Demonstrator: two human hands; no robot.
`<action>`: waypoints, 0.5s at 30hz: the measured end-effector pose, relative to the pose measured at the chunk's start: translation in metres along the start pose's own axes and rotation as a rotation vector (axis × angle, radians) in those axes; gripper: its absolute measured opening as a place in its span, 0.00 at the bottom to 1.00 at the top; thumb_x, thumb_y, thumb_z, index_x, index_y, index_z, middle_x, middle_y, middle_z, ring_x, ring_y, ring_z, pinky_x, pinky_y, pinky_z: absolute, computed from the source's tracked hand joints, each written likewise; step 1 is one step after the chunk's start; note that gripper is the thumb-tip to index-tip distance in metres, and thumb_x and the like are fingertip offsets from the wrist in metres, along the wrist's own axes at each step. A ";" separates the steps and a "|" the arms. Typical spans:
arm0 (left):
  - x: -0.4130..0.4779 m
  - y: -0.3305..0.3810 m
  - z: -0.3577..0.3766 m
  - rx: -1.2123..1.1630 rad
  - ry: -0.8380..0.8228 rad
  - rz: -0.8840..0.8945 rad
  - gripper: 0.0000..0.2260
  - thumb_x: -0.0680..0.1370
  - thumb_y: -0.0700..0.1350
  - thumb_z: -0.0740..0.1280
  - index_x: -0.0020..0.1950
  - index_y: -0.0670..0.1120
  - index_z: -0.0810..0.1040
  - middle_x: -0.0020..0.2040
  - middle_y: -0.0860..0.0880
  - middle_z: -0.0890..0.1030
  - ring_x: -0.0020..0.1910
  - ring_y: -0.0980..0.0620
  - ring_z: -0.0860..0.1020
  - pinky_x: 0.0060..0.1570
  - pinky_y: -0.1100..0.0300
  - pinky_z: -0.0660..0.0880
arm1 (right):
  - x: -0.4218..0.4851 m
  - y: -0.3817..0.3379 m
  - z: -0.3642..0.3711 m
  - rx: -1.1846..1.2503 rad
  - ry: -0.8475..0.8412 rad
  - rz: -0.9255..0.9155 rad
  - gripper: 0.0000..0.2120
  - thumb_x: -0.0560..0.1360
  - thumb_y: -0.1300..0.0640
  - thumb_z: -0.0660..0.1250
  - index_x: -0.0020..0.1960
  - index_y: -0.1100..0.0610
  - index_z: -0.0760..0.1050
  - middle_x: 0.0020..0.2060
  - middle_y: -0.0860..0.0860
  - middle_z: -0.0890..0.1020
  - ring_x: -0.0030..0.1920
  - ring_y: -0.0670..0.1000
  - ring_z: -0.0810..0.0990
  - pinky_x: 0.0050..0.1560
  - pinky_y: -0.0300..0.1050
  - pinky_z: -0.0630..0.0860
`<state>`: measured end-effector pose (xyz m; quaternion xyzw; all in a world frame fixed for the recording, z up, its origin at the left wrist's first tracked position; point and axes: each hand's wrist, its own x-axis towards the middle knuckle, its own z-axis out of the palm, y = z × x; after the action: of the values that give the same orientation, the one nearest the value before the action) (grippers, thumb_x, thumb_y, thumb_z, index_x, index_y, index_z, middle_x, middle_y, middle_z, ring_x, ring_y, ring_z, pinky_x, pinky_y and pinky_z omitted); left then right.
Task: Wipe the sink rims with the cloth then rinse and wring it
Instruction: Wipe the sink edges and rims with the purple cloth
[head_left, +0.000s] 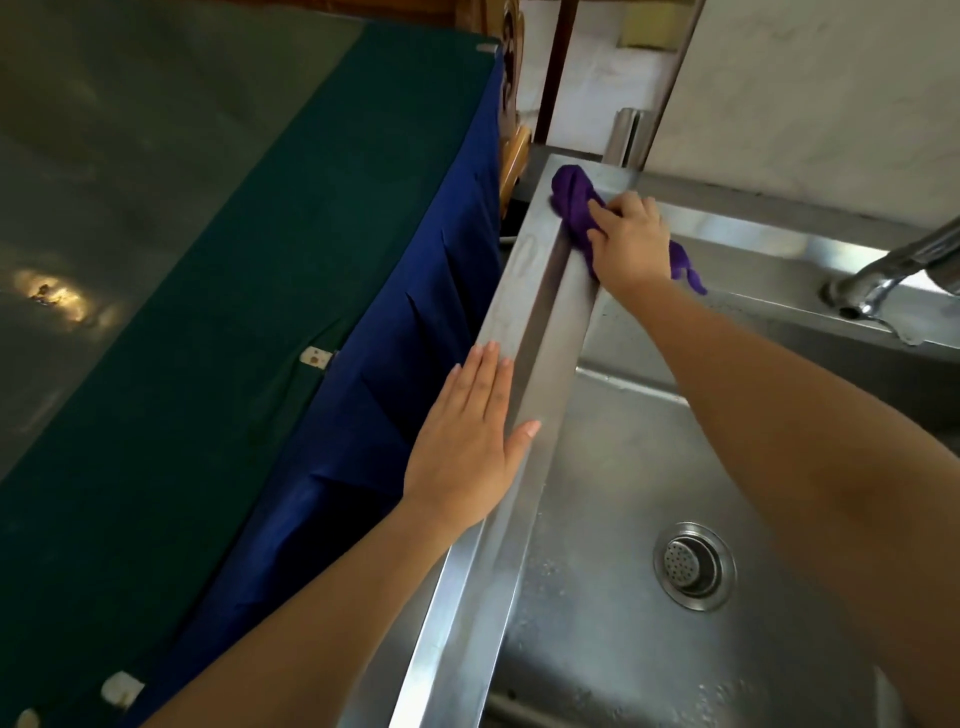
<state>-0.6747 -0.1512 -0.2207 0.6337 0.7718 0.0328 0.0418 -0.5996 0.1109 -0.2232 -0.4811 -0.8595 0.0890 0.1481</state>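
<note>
**A:** Where's the purple cloth (574, 208) at?

**B:** Bunched on the far left corner of the sink rim (524, 322). Our right hand (631, 241) is clamped over it, fingers curled into the fabric, and a tail of cloth hangs past the wrist toward the basin.

**A:** And the other hand?

**B:** Our left hand (467, 441) lies flat on the same rim, nearer to us, fingers straight and loose, holding nothing. Inside the rim there's the drain strainer (693, 566), with the faucet (893, 275) at the back edge. Outside the rim hangs a blue cloth (415, 322) beside a green-covered table (208, 312).
</note>
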 end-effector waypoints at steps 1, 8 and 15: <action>0.000 0.000 0.000 -0.004 -0.001 0.003 0.32 0.80 0.60 0.37 0.75 0.38 0.55 0.75 0.40 0.59 0.75 0.45 0.56 0.73 0.50 0.53 | 0.000 0.000 0.001 0.038 0.010 0.014 0.17 0.79 0.58 0.57 0.66 0.57 0.71 0.59 0.58 0.74 0.61 0.60 0.69 0.62 0.52 0.64; -0.001 0.001 -0.002 0.002 -0.021 0.008 0.34 0.76 0.62 0.31 0.75 0.41 0.45 0.77 0.42 0.50 0.77 0.48 0.46 0.74 0.55 0.45 | -0.043 -0.020 0.014 0.329 0.129 0.029 0.19 0.76 0.59 0.59 0.65 0.58 0.73 0.58 0.57 0.80 0.58 0.60 0.72 0.60 0.48 0.66; -0.006 0.000 -0.009 -0.088 -0.054 0.005 0.33 0.77 0.61 0.36 0.76 0.42 0.43 0.78 0.45 0.44 0.75 0.54 0.39 0.74 0.58 0.38 | -0.120 -0.045 0.021 0.490 0.224 -0.036 0.18 0.74 0.62 0.62 0.64 0.59 0.75 0.53 0.56 0.82 0.54 0.57 0.75 0.58 0.32 0.60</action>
<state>-0.6740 -0.1567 -0.2121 0.6336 0.7667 0.0498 0.0902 -0.5840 -0.0155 -0.2500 -0.4224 -0.7990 0.2379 0.3558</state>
